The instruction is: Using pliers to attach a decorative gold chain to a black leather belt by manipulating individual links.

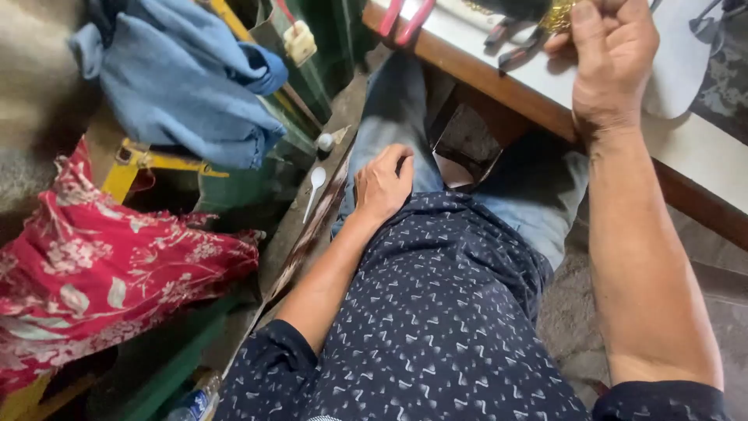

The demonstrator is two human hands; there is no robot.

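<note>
At the table edge, right hand fingers pinch a gold trinket.

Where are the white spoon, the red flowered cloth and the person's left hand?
white spoon (315,183), head view, on its bowl.
red flowered cloth (101,265), head view, middle of the fabric.
left hand (382,183), head view, back of hand.

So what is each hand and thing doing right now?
Left hand: resting on the thigh, holding nothing.
Right hand: raised over the table, fingers pinched on a gold piece.
Pliers: red handles, lying on the table, untouched.
Spoon: white, lying flat on the ledge.
Jeans: bundled up, draped on a stand.
Red cloth: crumpled in a heap.
</note>
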